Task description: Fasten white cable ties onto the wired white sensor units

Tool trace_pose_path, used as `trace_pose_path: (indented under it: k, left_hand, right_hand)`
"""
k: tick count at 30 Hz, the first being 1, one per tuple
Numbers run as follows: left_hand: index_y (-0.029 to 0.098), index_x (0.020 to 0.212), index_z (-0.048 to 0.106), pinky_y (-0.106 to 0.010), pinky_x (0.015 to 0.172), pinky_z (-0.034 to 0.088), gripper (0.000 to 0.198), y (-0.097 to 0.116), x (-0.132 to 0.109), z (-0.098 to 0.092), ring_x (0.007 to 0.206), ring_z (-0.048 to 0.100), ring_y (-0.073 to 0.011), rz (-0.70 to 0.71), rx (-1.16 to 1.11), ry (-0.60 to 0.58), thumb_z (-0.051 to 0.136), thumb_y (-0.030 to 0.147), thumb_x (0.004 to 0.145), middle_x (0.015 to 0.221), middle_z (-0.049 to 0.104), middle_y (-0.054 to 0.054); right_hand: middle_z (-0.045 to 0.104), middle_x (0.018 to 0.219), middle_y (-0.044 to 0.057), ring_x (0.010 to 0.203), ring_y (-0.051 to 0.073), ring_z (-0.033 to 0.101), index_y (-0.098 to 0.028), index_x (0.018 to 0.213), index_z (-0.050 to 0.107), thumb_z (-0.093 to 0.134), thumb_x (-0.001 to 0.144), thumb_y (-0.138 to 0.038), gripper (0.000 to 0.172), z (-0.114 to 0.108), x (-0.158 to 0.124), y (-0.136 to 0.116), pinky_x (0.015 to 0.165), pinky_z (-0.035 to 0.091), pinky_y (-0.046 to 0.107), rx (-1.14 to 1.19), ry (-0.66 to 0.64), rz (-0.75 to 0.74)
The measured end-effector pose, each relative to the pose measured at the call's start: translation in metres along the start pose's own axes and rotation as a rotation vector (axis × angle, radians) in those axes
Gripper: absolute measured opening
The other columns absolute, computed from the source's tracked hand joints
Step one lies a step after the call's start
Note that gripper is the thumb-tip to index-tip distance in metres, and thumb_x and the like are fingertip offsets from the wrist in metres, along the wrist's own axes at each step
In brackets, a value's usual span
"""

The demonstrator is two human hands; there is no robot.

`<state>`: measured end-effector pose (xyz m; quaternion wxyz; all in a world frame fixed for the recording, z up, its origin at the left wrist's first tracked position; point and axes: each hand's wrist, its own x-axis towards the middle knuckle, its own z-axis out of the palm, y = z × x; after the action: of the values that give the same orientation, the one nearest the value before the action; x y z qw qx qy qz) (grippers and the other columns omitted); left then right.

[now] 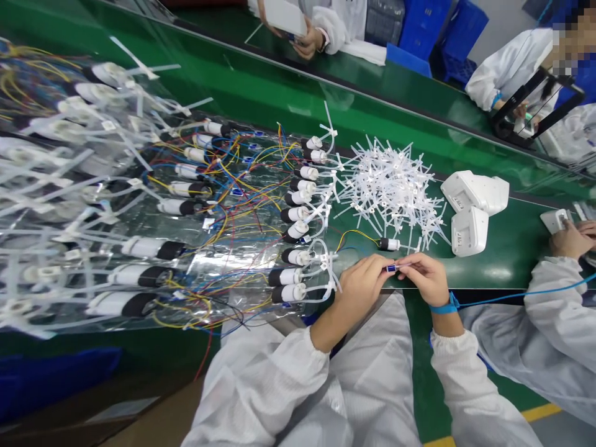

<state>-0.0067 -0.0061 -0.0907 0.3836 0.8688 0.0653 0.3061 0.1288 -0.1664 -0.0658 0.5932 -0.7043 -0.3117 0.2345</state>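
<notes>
A small blue circuit board (391,268) with a pale edge sits between my hands at the table's front edge. My left hand (358,285) pinches it from the left. Close beside it, my right hand (427,279), with a blue wrist strap (446,304), has thumb and forefinger pressed together at a thin pale piece whose kind I cannot make out. Just beyond my fingers lies a small white motor with a black sleeve (389,244), yellow and black wires running left from it. Behind that is a heap of white tube pieces (391,186).
Several wired motors (294,214) with tubes lie on clear plastic sheets (251,248) to the left. White plastic housings (470,230) stand at right. A low clear barrier (298,81) runs behind. A co-worker's hand (570,239) is at far right; other people work across the table.
</notes>
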Motion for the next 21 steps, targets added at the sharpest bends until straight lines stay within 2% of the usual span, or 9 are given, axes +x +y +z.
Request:
trace_pose_path:
  k: [9,15,21]
  left_hand:
    - [0.022,0.117,0.072,-0.033,0.083,0.059,0.026,-0.0034,-0.0029,0.0076,0.094,0.078,-0.0219,0.031,0.104,-0.046,0.052,0.038,0.117,0.106,0.082,-0.006]
    - [0.021,0.121,0.073,-0.034,0.086,0.06,0.025,-0.0056,-0.0049,0.0093,0.1,0.078,-0.0232,0.019,0.129,-0.073,0.051,0.033,0.117,0.109,0.082,-0.007]
    - [0.02,0.118,0.072,-0.033,0.086,0.06,0.024,-0.0057,-0.0041,0.0081,0.099,0.078,-0.0227,-0.019,0.139,-0.109,0.054,0.035,0.116,0.108,0.081,-0.007]
  right_hand:
    - [0.086,0.089,0.006,0.066,0.02,0.079,-0.023,0.097,0.085,0.084,0.097,-0.042,0.018,-0.0011,-0.0008,0.0036,0.068,0.068,0.033,-0.073,0.043,-0.019]
    - [0.085,0.085,0.005,0.07,0.021,0.08,-0.023,0.097,0.086,0.083,0.098,-0.038,0.015,-0.0031,-0.0003,0.005,0.072,0.068,0.034,-0.089,0.014,-0.01]
    - [0.084,0.087,0.005,0.072,0.021,0.08,-0.022,0.097,0.084,0.084,0.096,-0.046,0.024,-0.0002,0.0037,0.0028,0.071,0.069,0.034,-0.046,-0.023,0.003]
